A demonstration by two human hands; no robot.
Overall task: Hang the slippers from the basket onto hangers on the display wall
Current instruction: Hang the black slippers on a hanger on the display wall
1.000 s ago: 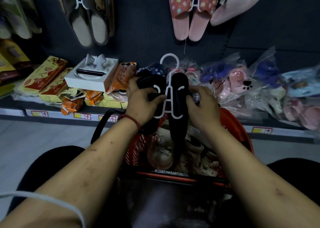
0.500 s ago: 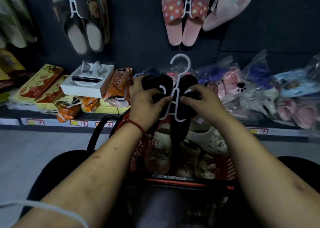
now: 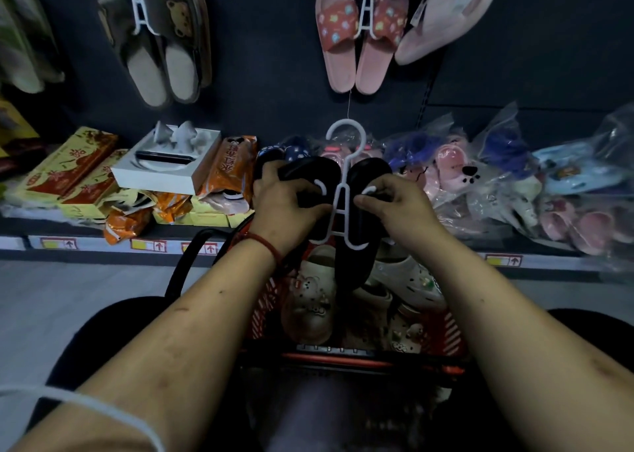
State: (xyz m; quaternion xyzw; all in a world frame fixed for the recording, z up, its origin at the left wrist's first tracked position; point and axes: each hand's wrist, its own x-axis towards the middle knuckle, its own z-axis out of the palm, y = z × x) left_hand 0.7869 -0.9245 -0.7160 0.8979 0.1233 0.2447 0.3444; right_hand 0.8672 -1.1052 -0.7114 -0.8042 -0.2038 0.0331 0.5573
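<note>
I hold the black slippers (image 3: 356,211) on their white hanger (image 3: 343,197) above the red basket (image 3: 442,331), a little higher than half a second ago. My left hand (image 3: 288,211) is wrapped round the left slipper; my right hand (image 3: 401,204) now pinches the hanger's right arm, fingertips (image 3: 363,200) closed on it. Cream clogs (image 3: 308,300) lie in the basket.

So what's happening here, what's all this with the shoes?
A person is fitting a pair of black slippers onto a white hanger, left hand and right hand each holding one. They are held over a red basket of pale clogs. Other pairs already hang on the wall.
</note>
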